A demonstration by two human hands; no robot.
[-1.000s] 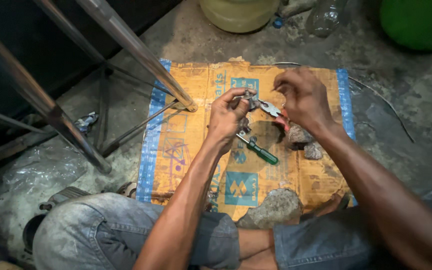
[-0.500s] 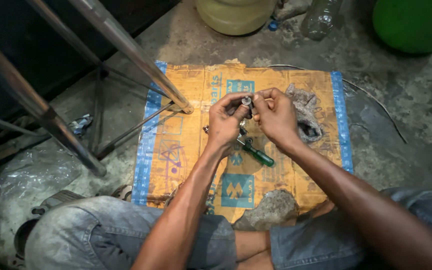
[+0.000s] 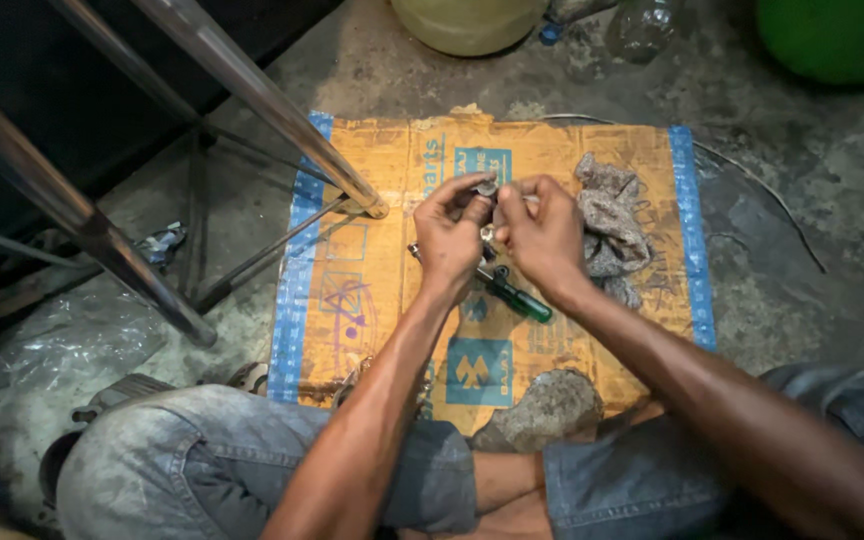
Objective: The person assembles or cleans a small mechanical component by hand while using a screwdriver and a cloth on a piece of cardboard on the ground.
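Note:
My left hand (image 3: 452, 233) and my right hand (image 3: 544, 229) meet over the middle of an orange sheet of cardboard (image 3: 372, 250) on the floor. Between their fingertips they pinch a small grey metal part (image 3: 489, 187); its shape is too small to make out. Below the hands a screwdriver with a green handle (image 3: 517, 298) lies on the cardboard. A crumpled grey rag (image 3: 610, 214) rests just right of my right hand.
Shiny metal legs of a stand (image 3: 252, 95) cross the left side, one foot on the cardboard. A grey stone (image 3: 544, 408) sits near my knees. A yellow container (image 3: 467, 20), a clear bottle (image 3: 642, 25) and a green tub (image 3: 837, 35) stand at the back. A thin wire (image 3: 772, 195) lies right.
Both hands have drawn closer together over the cardboard. The pliers-like tool seen in my right hand a second ago is out of sight, and the rag is uncovered.

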